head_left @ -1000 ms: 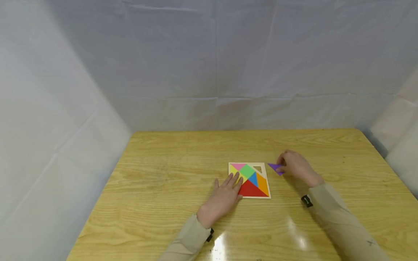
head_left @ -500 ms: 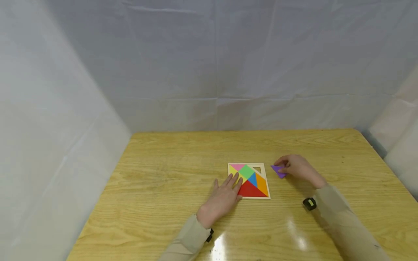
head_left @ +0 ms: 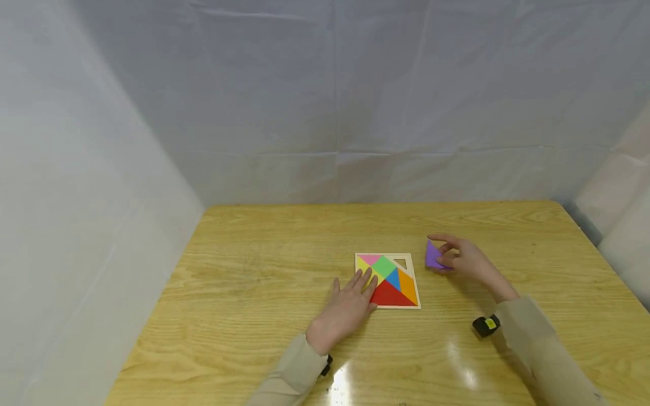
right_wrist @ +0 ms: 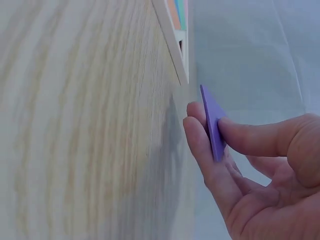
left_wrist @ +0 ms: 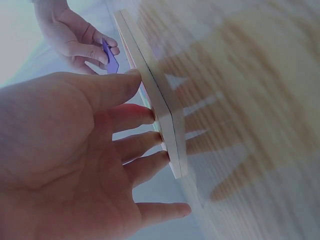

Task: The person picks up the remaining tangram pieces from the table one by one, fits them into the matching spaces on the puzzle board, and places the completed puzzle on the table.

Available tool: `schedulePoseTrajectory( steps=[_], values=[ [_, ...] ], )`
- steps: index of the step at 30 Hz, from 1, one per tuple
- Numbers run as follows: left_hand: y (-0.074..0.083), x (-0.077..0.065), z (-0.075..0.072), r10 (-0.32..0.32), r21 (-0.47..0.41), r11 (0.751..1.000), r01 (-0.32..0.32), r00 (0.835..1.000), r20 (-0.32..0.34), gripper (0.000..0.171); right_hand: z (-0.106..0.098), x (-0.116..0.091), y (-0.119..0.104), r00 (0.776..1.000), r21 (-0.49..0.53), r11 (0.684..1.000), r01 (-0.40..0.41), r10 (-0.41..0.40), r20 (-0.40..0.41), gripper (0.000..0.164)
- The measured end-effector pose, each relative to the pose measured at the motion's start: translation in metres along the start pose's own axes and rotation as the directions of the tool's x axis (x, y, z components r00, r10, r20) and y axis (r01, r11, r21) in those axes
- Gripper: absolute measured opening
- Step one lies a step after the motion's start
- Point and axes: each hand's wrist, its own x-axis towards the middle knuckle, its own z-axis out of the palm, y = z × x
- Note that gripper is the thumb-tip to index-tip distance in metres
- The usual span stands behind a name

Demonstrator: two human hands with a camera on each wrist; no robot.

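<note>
A square tangram tray (head_left: pixel 412 301) with a pale wooden rim lies on the table, holding pink, green, yellow, blue, orange and red pieces. Its upper right corner is bare of any piece and shows a small triangular cutout (head_left: pixel 401 263). My left hand (head_left: pixel 342 310) rests with spread, straight fingers on the tray's lower left part, covering some of the yellow and red. Off the tray's right side, my right hand (head_left: pixel 467 262) pinches a purple triangle piece (head_left: pixel 433 256) between thumb and fingers. In the right wrist view the triangle (right_wrist: pixel 213 122) is held above the table, seen nearly edge-on.
The wooden table (head_left: pixel 254 282) extends around the tray on all sides. White sheeting (head_left: pixel 325 113) hangs behind it and at both sides. A dark wrist strap device (head_left: pixel 486 326) sits by the right sleeve.
My right hand has turned the purple triangle, so that one corner now points up and away, and has moved slightly right. The left hand and the tray stay in place.
</note>
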Motion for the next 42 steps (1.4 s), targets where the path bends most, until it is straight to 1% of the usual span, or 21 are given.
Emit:
schedulePoseTrajectory(
  steps=[2, 4, 7, 9, 11, 13, 16, 19, 21, 23, 25, 27, 31, 34, 39, 41, 42],
  values=[
    [0.000, 0.000, -0.001, 0.000, 0.002, 1.000, 0.000, 1.000, -0.001, 0.055, 0.000, -0.002, -0.001, 1.000, 0.098, 0.995, -0.012, 0.010, 0.019, 0.053],
    [0.000, 0.000, -0.001, 0.002, 0.002, 1.000, -0.002, 1.000, -0.002, 0.055, 0.001, -0.003, -0.001, 0.999, 0.187, 0.982, -0.027, 0.021, 0.034, 0.054],
    [0.000, 0.000, -0.003, 0.005, 0.009, 1.000, -0.005, 1.000, -0.005, 0.055, 0.002, -0.005, -0.003, 0.999, 0.259, 0.966, -0.023, 0.015, 0.033, 0.054],
    [0.001, 0.000, -0.003, 0.005, 0.011, 1.000, -0.005, 1.000, -0.007, 0.055, 0.002, -0.005, -0.002, 0.999, 0.283, 0.959, -0.025, 0.018, 0.027, 0.054],
    [0.001, 0.000, -0.004, 0.003, 0.011, 1.000, -0.003, 1.000, -0.007, 0.055, 0.003, -0.005, -0.001, 1.000, 0.260, 0.965, -0.019, 0.017, 0.011, 0.053],
    [0.001, 0.000, -0.004, -0.002, 0.011, 1.000, 0.002, 1.000, -0.004, 0.055, 0.004, -0.005, 0.000, 0.999, 0.261, 0.965, -0.033, 0.034, 0.000, 0.052],
    [0.001, 0.001, -0.004, -0.005, 0.007, 1.000, 0.005, 1.000, -0.001, 0.055, 0.006, -0.006, 0.002, 0.999, 0.295, 0.954, -0.047, 0.051, -0.007, 0.050],
    [0.001, 0.001, -0.003, -0.005, 0.009, 1.000, 0.005, 1.000, 0.004, 0.055, 0.008, -0.007, 0.003, 0.998, 0.400, 0.915, -0.053, 0.059, -0.002, 0.046],
    [0.000, 0.001, -0.001, -0.003, 0.008, 1.000, 0.003, 1.000, 0.003, 0.055, 0.009, -0.007, 0.004, 0.998, 0.446, 0.894, -0.050, 0.056, -0.001, 0.039],
    [0.000, 0.001, 0.000, -0.004, 0.007, 1.000, 0.004, 1.000, 0.002, 0.055, 0.010, -0.007, 0.003, 0.999, 0.473, 0.880, -0.042, 0.053, -0.009, 0.033],
    [0.000, 0.001, 0.000, -0.006, 0.003, 1.000, 0.006, 1.000, 0.003, 0.055, 0.012, -0.007, 0.003, 0.999, 0.486, 0.873, -0.032, 0.048, -0.020, 0.032],
    [0.000, 0.001, 0.000, -0.007, -0.002, 1.000, 0.007, 1.000, 0.003, 0.055, 0.013, -0.007, 0.002, 0.998, 0.491, 0.871, -0.023, 0.046, -0.034, 0.036],
    [0.001, 0.001, 0.000, -0.006, 0.002, 1.000, 0.006, 1.000, -0.001, 0.056, 0.015, -0.008, -0.001, 0.998, 0.459, 0.888, -0.017, 0.043, -0.047, 0.043],
    [0.000, 0.000, 0.000, -0.001, 0.007, 1.000, 0.001, 1.000, -0.008, 0.055, 0.018, -0.008, -0.004, 0.997, 0.443, 0.896, -0.022, 0.052, -0.055, 0.041],
    [0.001, 0.000, -0.001, 0.001, 0.004, 1.000, -0.001, 1.000, -0.010, 0.055, 0.024, -0.004, -0.010, 0.993, 0.466, 0.884, -0.038, 0.084, -0.077, 0.033],
    [0.001, -0.001, -0.002, -0.004, -0.003, 1.000, 0.004, 1.000, -0.006, 0.055, 0.027, -0.002, -0.012, 0.992, 0.454, 0.890, -0.050, 0.096, -0.078, 0.030],
    [0.001, -0.001, -0.003, -0.006, -0.007, 1.000, 0.006, 1.000, -0.006, 0.055, 0.028, -0.001, -0.013, 0.992, 0.436, 0.898, -0.055, 0.098, -0.077, 0.028]
  ],
)
